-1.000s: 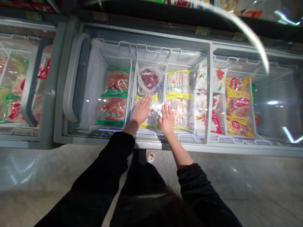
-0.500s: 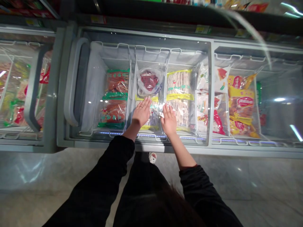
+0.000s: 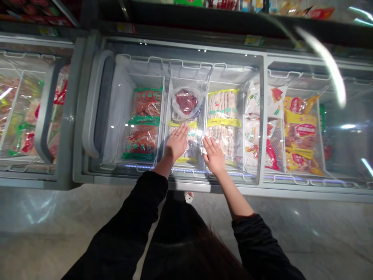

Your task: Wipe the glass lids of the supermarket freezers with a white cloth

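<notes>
My left hand lies flat on the glass lid of a chest freezer, fingers stretched out, with a ring on one finger. Nothing shows in it. My right hand is pressed flat on the same glass, its fingers over a small white tissue that peeks out at the left edge. Most of the tissue is hidden. Beneath the glass are a plastic bag of dark red meat, green-edged packs of reddish food and yellow-edged packs of pale sticks.
White wire dividers split the freezer. A grey handle stands up at the lid's left end. Yellow bags lie in the right section. Another freezer adjoins on the left, and a dark shelf runs along the back.
My right hand has slid slightly right and towards me over the glass with the tissue. My left hand stays nearly in place. The whole view has shifted a little.
</notes>
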The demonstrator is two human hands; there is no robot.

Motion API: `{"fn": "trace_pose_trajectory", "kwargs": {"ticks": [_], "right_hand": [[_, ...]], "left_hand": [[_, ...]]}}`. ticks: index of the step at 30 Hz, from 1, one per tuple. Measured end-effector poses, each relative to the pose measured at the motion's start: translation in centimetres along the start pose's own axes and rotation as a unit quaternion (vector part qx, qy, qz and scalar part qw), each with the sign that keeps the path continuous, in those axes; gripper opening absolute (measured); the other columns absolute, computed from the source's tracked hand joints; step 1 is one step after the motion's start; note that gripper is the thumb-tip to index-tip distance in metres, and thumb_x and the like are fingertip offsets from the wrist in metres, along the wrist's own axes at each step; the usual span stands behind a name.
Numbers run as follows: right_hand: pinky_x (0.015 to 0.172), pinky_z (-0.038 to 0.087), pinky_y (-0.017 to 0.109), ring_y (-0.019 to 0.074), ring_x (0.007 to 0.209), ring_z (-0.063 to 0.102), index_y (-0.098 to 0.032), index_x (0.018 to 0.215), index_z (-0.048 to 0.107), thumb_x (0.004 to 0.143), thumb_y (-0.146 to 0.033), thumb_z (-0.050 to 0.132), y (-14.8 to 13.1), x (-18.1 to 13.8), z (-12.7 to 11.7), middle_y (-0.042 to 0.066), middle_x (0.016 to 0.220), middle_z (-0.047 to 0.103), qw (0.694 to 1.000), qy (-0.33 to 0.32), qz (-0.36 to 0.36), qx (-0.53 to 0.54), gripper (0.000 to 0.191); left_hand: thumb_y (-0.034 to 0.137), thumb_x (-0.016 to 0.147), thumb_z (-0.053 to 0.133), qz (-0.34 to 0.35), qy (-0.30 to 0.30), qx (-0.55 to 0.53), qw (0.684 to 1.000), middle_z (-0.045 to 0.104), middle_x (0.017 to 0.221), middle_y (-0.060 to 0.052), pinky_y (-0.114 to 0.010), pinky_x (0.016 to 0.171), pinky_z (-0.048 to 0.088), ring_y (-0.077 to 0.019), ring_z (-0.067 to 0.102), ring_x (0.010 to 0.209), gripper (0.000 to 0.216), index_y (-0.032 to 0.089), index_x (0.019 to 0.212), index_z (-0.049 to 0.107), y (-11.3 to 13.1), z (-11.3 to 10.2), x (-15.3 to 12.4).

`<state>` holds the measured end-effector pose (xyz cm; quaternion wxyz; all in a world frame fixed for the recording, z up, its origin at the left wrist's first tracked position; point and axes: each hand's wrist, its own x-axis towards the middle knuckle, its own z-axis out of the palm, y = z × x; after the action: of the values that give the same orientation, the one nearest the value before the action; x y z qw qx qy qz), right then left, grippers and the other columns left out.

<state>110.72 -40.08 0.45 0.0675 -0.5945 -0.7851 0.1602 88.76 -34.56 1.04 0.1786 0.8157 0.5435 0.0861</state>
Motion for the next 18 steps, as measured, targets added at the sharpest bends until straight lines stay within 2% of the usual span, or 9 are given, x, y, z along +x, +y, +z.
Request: {"fn": "trace_pose_trajectory", "kwargs": {"ticks": [4, 7, 10, 13, 15, 18], "right_hand": [[0.124, 0.027, 0.06, 0.0286, 0.156, 0.023, -0.019, 0.162, 0.028, 0.094, -0.019, 0.038, -1.9, 4.4, 0.5, 0.007, 0.166, 0.033, 0.993, 0.064, 0.096, 0.026, 0.069], [0.124, 0.027, 0.06, 0.029, 0.156, 0.023, -0.02, 0.162, 0.029, 0.095, -0.02, 0.038, -3.5, 6.5, 0.4, 0.005, 0.167, 0.032, 0.994, 0.058, 0.085, 0.033, 0.067], [0.126, 0.026, 0.055, 0.0254, 0.157, 0.021, -0.022, 0.161, 0.031, 0.095, -0.019, 0.04, -3.3, 5.7, -0.1, 0.002, 0.167, 0.031, 1.0, 0.005, 0.007, 0.024, 0.067], [0.128, 0.025, 0.05, 0.0225, 0.157, 0.021, -0.022, 0.161, 0.033, 0.094, -0.018, 0.043, -1.5, 3.6, -0.7, 0.0, 0.167, 0.032, 0.998, -0.035, -0.053, 0.014, 0.067], [0.128, 0.025, 0.05, 0.0228, 0.156, 0.023, -0.022, 0.161, 0.033, 0.095, -0.018, 0.043, -0.3, 2.7, -0.8, 0.0, 0.166, 0.034, 0.998, -0.029, -0.047, 0.009, 0.067], [0.127, 0.027, 0.052, 0.025, 0.156, 0.024, -0.019, 0.16, 0.033, 0.095, -0.018, 0.041, 0.4, 3.5, -0.6, 0.003, 0.166, 0.034, 1.0, 0.013, 0.013, 0.01, 0.066]], "left_hand": [[0.02, 0.102, 0.026, -0.008, -0.008, -0.004, 1.0, 0.019, 0.17, -0.004, -0.037, 0.132, 0.013, -0.0146, 0.006, 0.159, 0.06, 0.01, 0.162, 0.027, 0.0, -0.1, 0.0], [0.02, 0.102, 0.027, -0.012, -0.013, 0.003, 1.0, 0.019, 0.17, -0.002, -0.038, 0.132, 0.014, -0.0146, 0.006, 0.158, 0.062, 0.013, 0.164, 0.024, -0.1, 0.0, 0.0], [0.02, 0.101, 0.029, -0.011, -0.008, 0.006, 1.0, 0.019, 0.17, 0.0, -0.04, 0.132, 0.017, -0.0146, 0.009, 0.158, 0.066, 0.019, 0.166, 0.016, -0.1, 0.0, 0.0], [0.019, 0.101, 0.031, -0.007, 0.005, 0.009, 1.0, 0.024, 0.169, 0.0, -0.041, 0.132, 0.019, -0.0146, 0.011, 0.158, 0.068, 0.021, 0.166, 0.013, 0.0, -0.1, 0.0], [0.019, 0.1, 0.033, -0.005, 0.008, 0.009, 1.0, 0.026, 0.168, 0.0, -0.043, 0.132, 0.02, -0.015, 0.011, 0.158, 0.068, 0.022, 0.166, 0.015, 0.0, -0.2, 0.0], [0.018, 0.1, 0.034, -0.002, 0.005, 0.006, 1.0, 0.025, 0.168, -0.001, -0.043, 0.132, 0.019, -0.0161, 0.01, 0.158, 0.066, 0.018, 0.165, 0.02, 0.1, -0.3, -0.1]]}}
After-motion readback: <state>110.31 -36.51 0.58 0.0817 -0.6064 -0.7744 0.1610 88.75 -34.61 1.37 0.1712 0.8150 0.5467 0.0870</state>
